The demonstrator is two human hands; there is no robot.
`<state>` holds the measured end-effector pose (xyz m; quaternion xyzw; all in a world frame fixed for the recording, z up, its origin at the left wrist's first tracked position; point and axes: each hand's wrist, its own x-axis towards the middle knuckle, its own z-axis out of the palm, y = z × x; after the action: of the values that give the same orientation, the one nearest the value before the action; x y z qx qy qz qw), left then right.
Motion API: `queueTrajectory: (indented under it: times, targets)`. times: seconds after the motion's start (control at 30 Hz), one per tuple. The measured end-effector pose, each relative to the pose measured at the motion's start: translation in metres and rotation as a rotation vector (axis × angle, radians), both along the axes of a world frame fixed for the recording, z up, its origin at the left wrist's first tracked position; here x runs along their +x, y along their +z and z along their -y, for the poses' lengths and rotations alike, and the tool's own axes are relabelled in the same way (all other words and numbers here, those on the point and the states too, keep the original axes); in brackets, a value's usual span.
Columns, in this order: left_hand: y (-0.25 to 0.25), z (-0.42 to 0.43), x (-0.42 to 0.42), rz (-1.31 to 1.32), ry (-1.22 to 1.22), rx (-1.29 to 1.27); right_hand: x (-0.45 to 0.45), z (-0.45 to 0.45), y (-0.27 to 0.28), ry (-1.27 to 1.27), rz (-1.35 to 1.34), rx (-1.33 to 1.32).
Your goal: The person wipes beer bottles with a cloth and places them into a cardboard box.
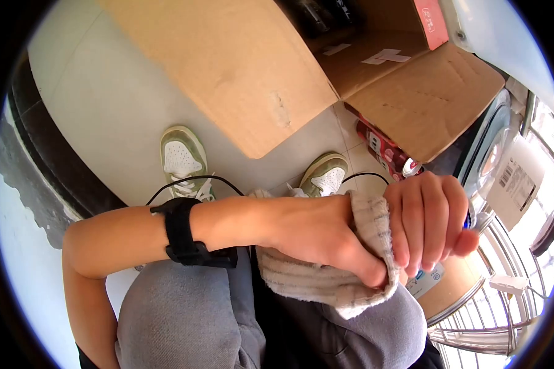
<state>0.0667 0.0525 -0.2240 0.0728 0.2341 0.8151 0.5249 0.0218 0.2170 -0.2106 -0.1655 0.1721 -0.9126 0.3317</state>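
My left hand (326, 237), below a black wrist strap, reaches across my lap into a beige striped cloth (314, 283). Its thumb lies along the cloth's folded edge, and its other fingers are hidden in the folds. Right beside the cloth's edge, my right hand (431, 218) is closed with its fingers curled down. What sits inside that grip is mostly hidden; a small blue and clear bit (469, 219) shows behind the knuckles. Under the right hand, a white label with blue print (426, 281) is partly visible.
A cardboard box (406, 104) stands ahead with its flaps spread and dark items inside. Red cans (385, 150) lie beneath its right flap. At right are a metal wire rack (495, 301), a white barcode label (516, 178) and a small white device (509, 284). A black cable runs across the floor.
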Motion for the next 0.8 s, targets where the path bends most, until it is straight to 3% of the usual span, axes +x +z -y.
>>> queueTrajectory:
  times: [0.17, 0.27, 0.43, 0.5, 0.6, 0.63, 0.8]
  targets:
    - [-0.006, 0.005, 0.009, -0.100, 0.024, -0.261, 0.021, -0.002, 0.004, -0.232, 0.086, 0.253]
    - [-0.007, 0.012, 0.016, -0.118, 0.090, -0.274, 0.025, -0.009, 0.010, -0.280, 0.098, 0.379]
    - [-0.021, 0.026, 0.028, -0.392, 0.139, -0.307, 0.022, -0.012, 0.026, -0.467, 0.151, 0.419]
    - [-0.028, 0.022, 0.036, -0.264, 0.210, -0.236, 0.019, -0.007, 0.032, -0.517, 0.191, 0.394]
    - [-0.032, 0.027, 0.041, 0.148, 0.181, -0.019, 0.017, -0.007, 0.034, -0.566, 0.161, 0.320]
    - [-0.029, 0.027, 0.048, 0.446, 0.173, 0.050, 0.016, -0.009, 0.031, -0.569, 0.129, 0.281]
    - [-0.036, 0.026, 0.048, 0.740, 0.024, 0.032, 0.012, -0.003, 0.022, -0.534, 0.011, 0.170]
